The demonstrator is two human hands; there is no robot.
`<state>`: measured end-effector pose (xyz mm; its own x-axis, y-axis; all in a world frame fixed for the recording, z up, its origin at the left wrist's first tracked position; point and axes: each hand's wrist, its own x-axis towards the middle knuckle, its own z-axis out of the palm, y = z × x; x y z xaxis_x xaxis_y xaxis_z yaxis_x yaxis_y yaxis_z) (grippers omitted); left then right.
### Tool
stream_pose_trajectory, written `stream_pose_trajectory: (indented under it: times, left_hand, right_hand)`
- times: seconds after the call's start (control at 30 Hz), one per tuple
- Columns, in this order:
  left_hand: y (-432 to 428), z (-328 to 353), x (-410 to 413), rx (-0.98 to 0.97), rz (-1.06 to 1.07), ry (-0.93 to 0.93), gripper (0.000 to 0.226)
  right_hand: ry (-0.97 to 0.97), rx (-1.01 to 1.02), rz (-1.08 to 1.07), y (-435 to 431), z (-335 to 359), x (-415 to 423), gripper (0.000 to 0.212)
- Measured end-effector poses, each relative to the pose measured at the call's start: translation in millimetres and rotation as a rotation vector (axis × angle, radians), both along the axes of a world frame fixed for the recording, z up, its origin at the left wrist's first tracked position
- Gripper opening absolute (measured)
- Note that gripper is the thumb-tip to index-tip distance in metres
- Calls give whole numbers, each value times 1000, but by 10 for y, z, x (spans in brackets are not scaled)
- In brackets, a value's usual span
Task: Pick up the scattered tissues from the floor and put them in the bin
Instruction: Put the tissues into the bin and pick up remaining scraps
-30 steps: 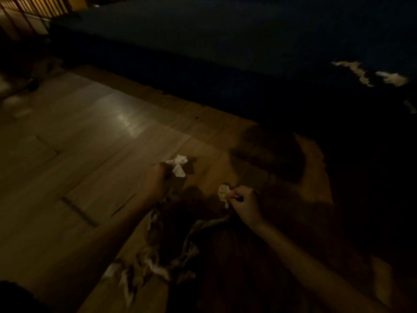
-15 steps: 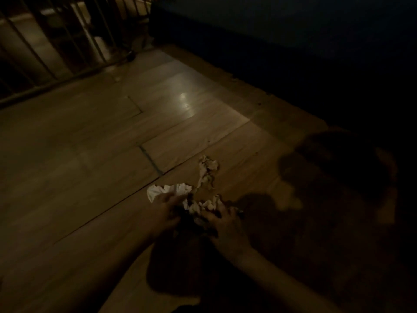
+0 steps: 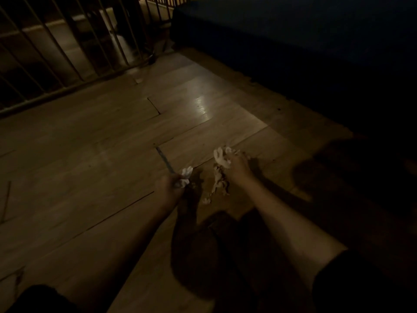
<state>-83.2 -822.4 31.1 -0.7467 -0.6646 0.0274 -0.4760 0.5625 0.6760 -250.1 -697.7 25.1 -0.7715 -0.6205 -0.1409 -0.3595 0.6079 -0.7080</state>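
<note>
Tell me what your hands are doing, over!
Left hand clutching a white tissue. Right hand grabbing another tissue. Crumpled scraps on the floor between them. No bin in sight.

No legible text, label, brand, number or sign is present anywhere in the view. The scene is dim, and no surface in it carries any marking that can be read.
</note>
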Motion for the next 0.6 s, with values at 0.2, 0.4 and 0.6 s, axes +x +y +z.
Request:
stream_pose_trajectory:
  times: [0.2,0.4,0.6]
  left_hand:
    - [-21,31,-109,-75,37,16,18]
    - [-20,-83,23,47,74,31,17]
    - [29,-63,98,118,-6,-8,13]
  right_hand:
    - [244,222,239,-58,-364,475,48]
    - [180,113,257,101,-427,793,42]
    - [365,78,358,242,-539,951,34]
